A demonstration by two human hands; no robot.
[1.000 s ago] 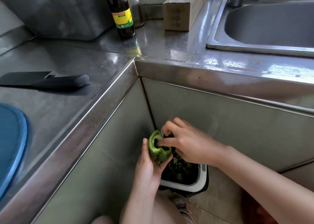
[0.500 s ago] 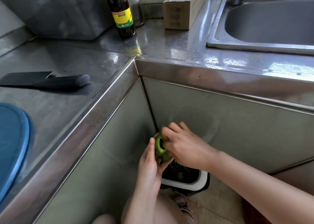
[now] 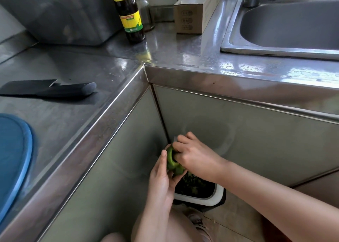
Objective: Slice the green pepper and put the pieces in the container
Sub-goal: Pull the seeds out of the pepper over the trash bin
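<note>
Green pepper (image 3: 171, 161), at six o'clock over the bin (image 3: 218, 196), lies cupped in the left hand (image 3: 161, 183); the right hand (image 3: 194, 157) digs curled fingers inside. Nothing sliced; knife (image 3: 55, 90) idle at nine o'clock.

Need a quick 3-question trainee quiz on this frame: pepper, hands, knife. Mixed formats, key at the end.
1. True or false: the knife lies on the countertop, in neither hand.
2. The green pepper is held over: A) the sink, B) the blue cutting board, C) the bin on the floor.
3. Which hand has its fingers pushed into the pepper's opening?
Key: 1 true; 2 C; 3 the right hand, while the left hand cradles the pepper from the side and below.
</note>
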